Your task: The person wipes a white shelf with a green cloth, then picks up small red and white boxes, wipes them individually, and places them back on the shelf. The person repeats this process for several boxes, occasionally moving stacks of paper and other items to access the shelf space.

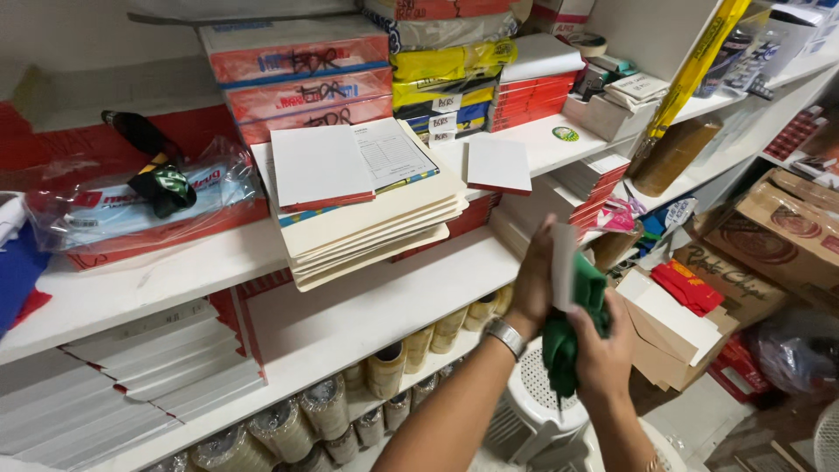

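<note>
left hand (531, 293) grips a white card (564, 262), right hand (603, 354) bunches a green cloth (568, 336) against it, both closed, above a white stool (542, 411). beside them: white shelf (367, 306), cream folders (367, 227), tape rolls (384, 367) beneath, cardboard boxes (778, 236) crowding right.

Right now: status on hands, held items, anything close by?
Left hand grips white card. Right hand bunches green cloth against it. White stool directly below; folder stack on shelf to the left.
</note>
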